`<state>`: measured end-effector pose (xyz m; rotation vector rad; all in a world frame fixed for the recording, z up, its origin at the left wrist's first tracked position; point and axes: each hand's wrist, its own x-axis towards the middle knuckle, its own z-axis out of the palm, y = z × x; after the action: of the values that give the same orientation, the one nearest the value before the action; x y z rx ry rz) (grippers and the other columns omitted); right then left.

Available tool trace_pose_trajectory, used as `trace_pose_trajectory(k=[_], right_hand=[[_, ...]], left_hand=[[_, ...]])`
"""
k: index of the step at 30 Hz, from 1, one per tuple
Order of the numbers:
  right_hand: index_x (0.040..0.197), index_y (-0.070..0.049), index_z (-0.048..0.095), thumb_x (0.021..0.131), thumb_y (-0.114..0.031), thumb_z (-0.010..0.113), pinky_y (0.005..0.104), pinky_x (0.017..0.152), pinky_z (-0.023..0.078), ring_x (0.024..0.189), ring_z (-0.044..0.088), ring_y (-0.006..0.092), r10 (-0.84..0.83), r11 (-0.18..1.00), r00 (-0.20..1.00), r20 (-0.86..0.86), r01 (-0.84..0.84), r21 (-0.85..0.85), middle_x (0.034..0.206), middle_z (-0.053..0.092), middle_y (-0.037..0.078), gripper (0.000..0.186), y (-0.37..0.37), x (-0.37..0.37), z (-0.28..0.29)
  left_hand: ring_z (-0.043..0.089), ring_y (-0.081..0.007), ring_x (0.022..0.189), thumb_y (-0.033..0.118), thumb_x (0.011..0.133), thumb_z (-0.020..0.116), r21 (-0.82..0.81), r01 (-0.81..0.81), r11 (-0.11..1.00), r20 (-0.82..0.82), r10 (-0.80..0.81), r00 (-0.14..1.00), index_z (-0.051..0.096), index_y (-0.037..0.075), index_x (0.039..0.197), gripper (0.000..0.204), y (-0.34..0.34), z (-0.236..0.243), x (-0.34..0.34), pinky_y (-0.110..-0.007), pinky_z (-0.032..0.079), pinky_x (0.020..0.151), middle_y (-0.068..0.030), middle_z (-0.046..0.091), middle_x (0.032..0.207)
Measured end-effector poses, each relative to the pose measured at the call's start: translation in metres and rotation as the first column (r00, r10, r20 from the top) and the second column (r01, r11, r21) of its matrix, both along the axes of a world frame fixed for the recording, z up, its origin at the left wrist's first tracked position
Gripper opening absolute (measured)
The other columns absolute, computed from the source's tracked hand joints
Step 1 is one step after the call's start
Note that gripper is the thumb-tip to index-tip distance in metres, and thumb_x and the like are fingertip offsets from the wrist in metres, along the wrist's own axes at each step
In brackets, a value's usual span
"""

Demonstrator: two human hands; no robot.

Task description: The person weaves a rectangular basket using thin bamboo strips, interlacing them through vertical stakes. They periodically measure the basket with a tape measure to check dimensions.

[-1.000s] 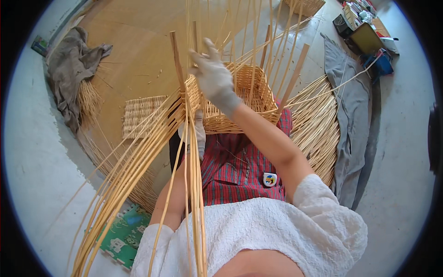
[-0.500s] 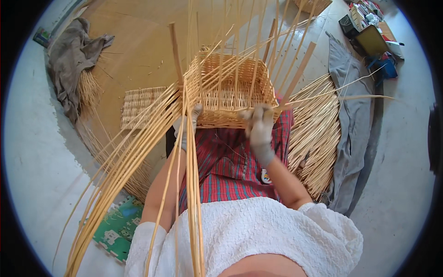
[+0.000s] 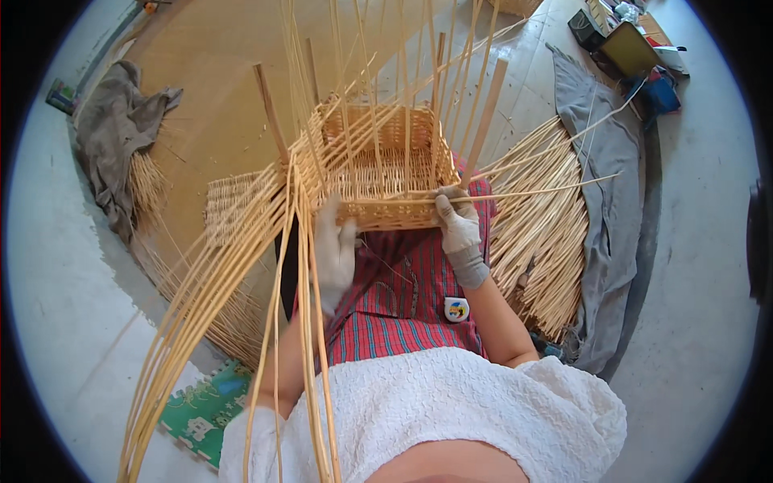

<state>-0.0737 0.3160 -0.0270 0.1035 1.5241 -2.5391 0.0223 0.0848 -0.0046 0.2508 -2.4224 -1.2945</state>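
A half-woven wicker basket (image 3: 390, 211) rests on my lap, with upright stakes rising from its rim and flat wooden slats at its corners. My right hand (image 3: 460, 233), in a pale glove, is closed on the near right corner, its thumb by a willow rod (image 3: 547, 191) that sticks out to the right. Beside the near left corner, my gloved left hand (image 3: 332, 258) is blurred by motion, fingers stretched upward and thumb apart. A bundle of long willow rods (image 3: 217, 274) fans from that corner toward me, partly covering my left forearm.
To the right lies a pile of cut rods (image 3: 539, 233) beside a grey cloth (image 3: 600, 217). A woven panel (image 3: 229, 201) is left of the basket. Further left, another grey cloth (image 3: 113, 145) covers more rods. Boxes and tools (image 3: 636, 52) stand far right; a green foam mat (image 3: 205, 410) lies near left.
My left hand has come away from the left corner, down toward me. My right hand has settled on the right corner. The basket sits further left in view.
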Motion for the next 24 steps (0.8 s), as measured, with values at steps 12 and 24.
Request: trace_pose_trajectory(k=[12, 24], right_hand=[[0.154, -0.015, 0.044, 0.096, -0.001, 0.055, 0.0342, 0.104, 0.048, 0.125, 0.061, 0.0303, 0.23, 0.817, 0.738, -0.634, 0.208, 0.538, 0.148, 0.053, 0.019, 0.06, -0.135, -0.089, 0.115], [0.111, -0.006, 0.057, 0.11, -0.03, 0.049, 0.0329, 0.067, 0.052, 0.07, 0.057, 0.0148, 0.062, 0.927, 0.991, -0.118, -0.101, -0.362, 0.083, 0.058, 0.004, 0.026, -0.062, 0.039, 0.045]], left_hand=[[0.065, -0.0116, 0.056, 0.028, 0.103, 0.063, 0.596, -0.12, 0.794, 0.452, -0.207, 0.868, 0.069, 0.002, 0.106, 0.026, -0.007, 0.001, -0.065, -0.028, 0.056, 0.053, -0.0044, 0.066, 0.075], [0.06, -0.0106, 0.07, 0.022, 0.085, 0.086, 0.285, -0.171, 0.943, 0.383, 0.052, 0.922, 0.067, 0.006, 0.099, 0.028, 0.011, 0.028, -0.094, -0.026, 0.049, 0.064, -0.0017, 0.07, 0.082]])
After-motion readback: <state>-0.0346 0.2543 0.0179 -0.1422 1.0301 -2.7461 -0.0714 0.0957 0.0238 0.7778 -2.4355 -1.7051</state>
